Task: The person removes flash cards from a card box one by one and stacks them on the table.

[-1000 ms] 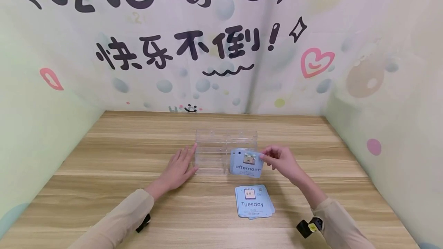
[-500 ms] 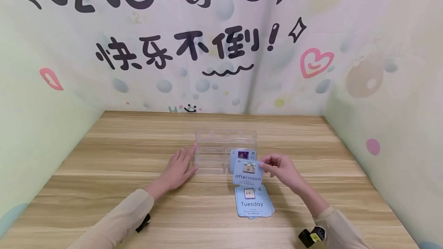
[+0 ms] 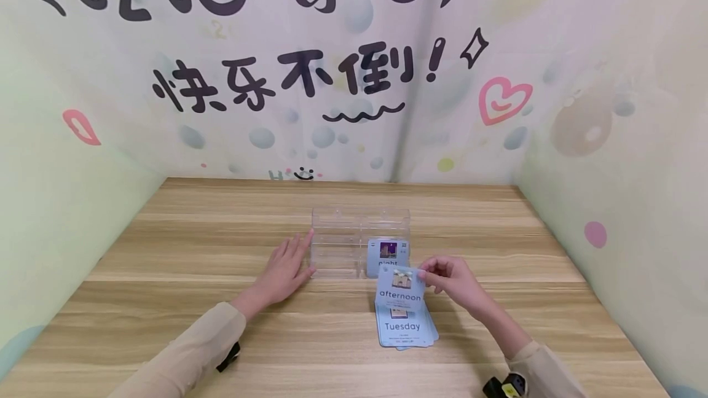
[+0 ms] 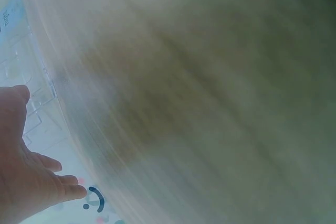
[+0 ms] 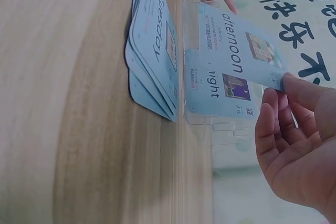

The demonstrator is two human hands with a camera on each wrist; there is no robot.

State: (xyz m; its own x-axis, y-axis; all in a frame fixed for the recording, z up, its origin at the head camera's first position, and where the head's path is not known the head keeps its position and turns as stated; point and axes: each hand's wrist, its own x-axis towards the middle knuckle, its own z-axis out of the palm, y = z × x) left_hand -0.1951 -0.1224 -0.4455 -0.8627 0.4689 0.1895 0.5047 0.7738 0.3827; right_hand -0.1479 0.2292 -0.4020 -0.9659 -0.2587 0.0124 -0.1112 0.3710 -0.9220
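Between thumb and fingers, my right hand (image 3: 455,282) pinches the upper right corner of a blue "afternoon" flashcard (image 3: 399,286). That card hangs in front of the clear plastic card holder (image 3: 336,250) and overlaps the view of a card stack with "Tuesday" (image 3: 404,335) on top, lying on the table. A "night" flashcard (image 3: 387,252) stands in the holder's lower right pocket, its lower part partly covered by the held card. Against the holder's left side rests my left hand (image 3: 281,275), fingers extended; the left wrist view shows its fingers (image 4: 47,162) straight.
The wood-grain table (image 3: 276,355) carries the holder near its middle. A printed cloth wall (image 3: 249,140) with lettering rises behind the table, and pale walls flank both sides. A black wrist camera (image 3: 504,387) sits at my right sleeve.
My right hand has drawn the "afternoon" card away from the holder, down toward the stack, uncovering the "night" card behind it. The left hand has stayed in place.
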